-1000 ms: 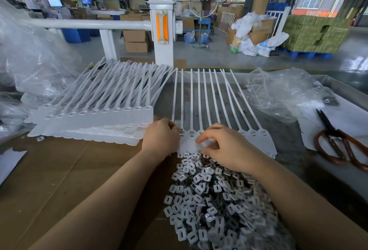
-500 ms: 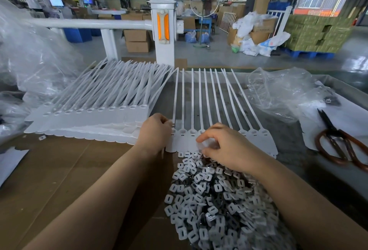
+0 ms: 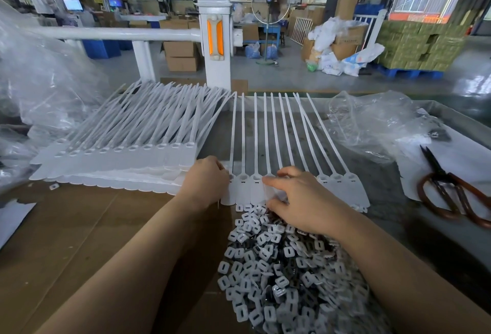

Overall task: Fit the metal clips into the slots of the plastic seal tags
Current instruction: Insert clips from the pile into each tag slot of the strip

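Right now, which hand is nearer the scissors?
Right. The right hand rests on the tags mid-table, left of the scissors; the left hand lies farther left.

Both hands (image 3: 204,182) (image 3: 300,198) on seal tags (image 3: 243,190) above clip pile (image 3: 279,275).

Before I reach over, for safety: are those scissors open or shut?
Shut: the scissors lie on white paper with their dark blades together in one point.

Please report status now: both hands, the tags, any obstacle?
Left hand holds the tag row edge. Right hand fingers curled on the tags; clip not visible. Clip pile close below. Nothing in the way.
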Motion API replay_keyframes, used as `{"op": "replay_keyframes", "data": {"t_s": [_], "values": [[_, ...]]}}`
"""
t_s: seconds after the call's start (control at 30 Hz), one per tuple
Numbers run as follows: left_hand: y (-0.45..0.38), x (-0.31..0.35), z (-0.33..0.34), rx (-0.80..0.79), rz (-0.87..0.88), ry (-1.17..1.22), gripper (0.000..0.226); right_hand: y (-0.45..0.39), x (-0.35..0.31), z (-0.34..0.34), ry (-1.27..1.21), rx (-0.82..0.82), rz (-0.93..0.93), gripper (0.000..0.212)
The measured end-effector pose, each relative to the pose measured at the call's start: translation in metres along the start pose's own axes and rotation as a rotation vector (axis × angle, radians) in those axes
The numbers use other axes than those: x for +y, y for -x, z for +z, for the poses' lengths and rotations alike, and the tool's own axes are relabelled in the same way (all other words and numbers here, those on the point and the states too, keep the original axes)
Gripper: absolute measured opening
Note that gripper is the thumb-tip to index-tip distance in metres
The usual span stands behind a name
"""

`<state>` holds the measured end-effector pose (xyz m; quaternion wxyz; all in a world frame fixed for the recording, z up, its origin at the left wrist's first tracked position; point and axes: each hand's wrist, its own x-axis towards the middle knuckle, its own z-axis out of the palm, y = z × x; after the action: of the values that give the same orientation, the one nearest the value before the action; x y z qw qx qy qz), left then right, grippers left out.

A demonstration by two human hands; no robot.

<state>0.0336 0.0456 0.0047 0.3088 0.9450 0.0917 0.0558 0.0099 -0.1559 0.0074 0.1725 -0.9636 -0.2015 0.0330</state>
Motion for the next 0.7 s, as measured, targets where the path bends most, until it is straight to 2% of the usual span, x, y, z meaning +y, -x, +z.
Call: {"op": "replay_keyframes", "data": {"t_s": [0.7], "values": [[0.0082,0.0019,-0.0018,0.048,0.044,0.008,0.015,0.0023,-0.0048,-0.0037,0.013,-0.019,0.02,0.06]]}}
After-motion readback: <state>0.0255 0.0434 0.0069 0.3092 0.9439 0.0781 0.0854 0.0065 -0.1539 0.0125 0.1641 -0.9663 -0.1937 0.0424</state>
